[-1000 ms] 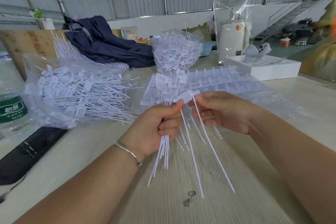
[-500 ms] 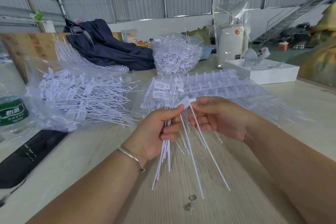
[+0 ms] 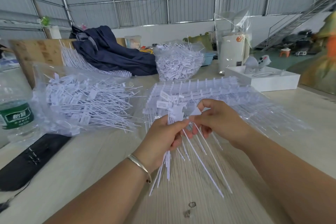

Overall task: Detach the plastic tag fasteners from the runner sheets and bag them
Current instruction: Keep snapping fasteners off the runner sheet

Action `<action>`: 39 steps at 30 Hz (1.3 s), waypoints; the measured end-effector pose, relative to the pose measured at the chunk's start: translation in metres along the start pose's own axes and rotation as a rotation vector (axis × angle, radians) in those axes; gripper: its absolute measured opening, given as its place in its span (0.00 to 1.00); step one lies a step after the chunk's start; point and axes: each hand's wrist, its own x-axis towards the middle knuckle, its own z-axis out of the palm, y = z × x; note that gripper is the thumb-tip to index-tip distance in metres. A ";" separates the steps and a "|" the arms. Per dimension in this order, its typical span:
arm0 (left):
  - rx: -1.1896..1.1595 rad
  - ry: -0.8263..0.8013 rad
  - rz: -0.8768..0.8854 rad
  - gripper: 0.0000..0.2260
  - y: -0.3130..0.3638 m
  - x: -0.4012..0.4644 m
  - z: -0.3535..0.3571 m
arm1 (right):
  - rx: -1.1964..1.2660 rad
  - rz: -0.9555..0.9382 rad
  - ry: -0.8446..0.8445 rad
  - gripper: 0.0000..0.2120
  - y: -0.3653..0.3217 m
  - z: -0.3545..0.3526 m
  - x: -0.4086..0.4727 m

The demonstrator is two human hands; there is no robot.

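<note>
Head camera, first question: what are the hands doing?

— Left hand [image 3: 163,137], with a bracelet [image 3: 141,166] on its wrist, has its fingers curled round a bunch of loose fasteners [image 3: 168,160]; their thin tails stick out below the fist and their flat heads show above it. Right hand [image 3: 214,120] pinches a single fastener [image 3: 197,112] by its flat head between thumb and forefinger, just beside the bunch, and its long tail slants down over the table [image 3: 101,165].

— Where are the sheets?

— A stack of runner sheets [image 3: 209,89] lies on the table right behind the hands, in clear film. To the left sits a clear bag [image 3: 81,102] full of loose fasteners. A second filled bag [image 3: 179,63] stands further back, beside a dark blue cloth [image 3: 112,54].

— Anything else?

— A green-labelled water bottle [image 3: 15,114] at the left edge, a black strip [image 3: 31,158] below it, and a white box [image 3: 263,78] at the right with a small grey thing on top, too blurred to name.
</note>
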 end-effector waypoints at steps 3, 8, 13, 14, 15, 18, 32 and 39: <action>-0.038 0.014 -0.027 0.04 -0.001 0.001 0.000 | 0.076 0.042 -0.003 0.10 0.003 -0.001 0.001; -0.131 0.006 -0.057 0.04 0.001 0.002 -0.001 | 0.241 0.120 -0.015 0.03 0.008 -0.003 0.006; -0.137 0.003 -0.043 0.07 0.003 0.003 -0.002 | 0.325 0.108 -0.067 0.07 0.011 -0.003 0.009; -0.133 -0.002 -0.039 0.08 0.003 0.003 -0.002 | 0.325 0.106 -0.069 0.07 0.011 -0.003 0.010; -0.129 -0.005 -0.038 0.09 0.003 0.003 -0.003 | 0.325 0.105 -0.068 0.07 0.011 -0.004 0.010; -0.117 -0.008 -0.045 0.10 0.007 0.005 -0.005 | 0.298 0.094 -0.082 0.09 0.010 -0.007 0.011; -0.033 0.039 -0.102 0.12 0.009 0.010 -0.021 | 0.331 0.254 0.261 0.09 0.008 -0.035 0.013; -0.073 0.029 -0.130 0.10 0.009 0.003 -0.005 | 0.362 0.171 0.007 0.07 0.005 -0.003 0.007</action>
